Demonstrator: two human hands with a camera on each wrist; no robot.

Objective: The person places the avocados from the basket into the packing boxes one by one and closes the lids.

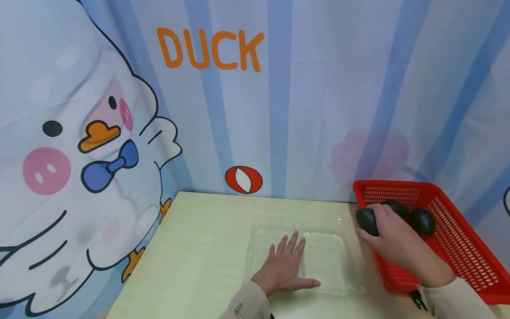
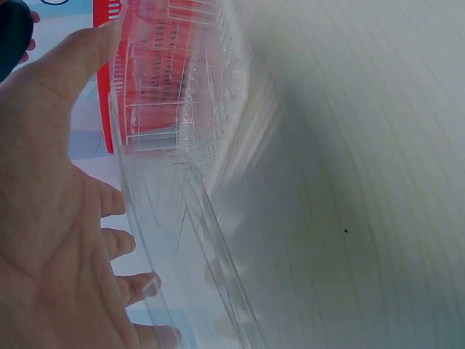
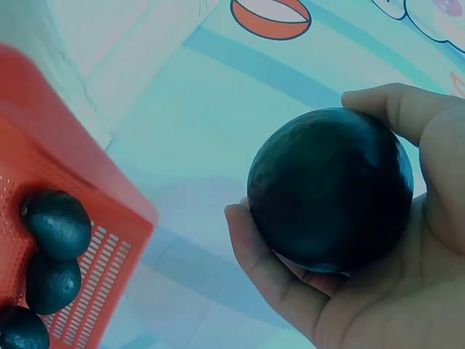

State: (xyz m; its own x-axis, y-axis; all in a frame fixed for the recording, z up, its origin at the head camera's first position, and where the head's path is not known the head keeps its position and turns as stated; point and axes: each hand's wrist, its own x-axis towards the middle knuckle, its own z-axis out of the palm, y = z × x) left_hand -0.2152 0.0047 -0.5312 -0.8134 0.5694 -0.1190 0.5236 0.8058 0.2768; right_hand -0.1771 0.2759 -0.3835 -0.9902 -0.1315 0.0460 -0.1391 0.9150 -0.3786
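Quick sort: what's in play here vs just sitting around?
In play:
- left hand, flat on the clear plastic tray
- right hand, gripping a dark avocado
- red basket, holding more avocados

Just there:
- duck backdrop
- table

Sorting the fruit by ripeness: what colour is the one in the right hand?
Very dark green, almost black fruit; right wrist view.
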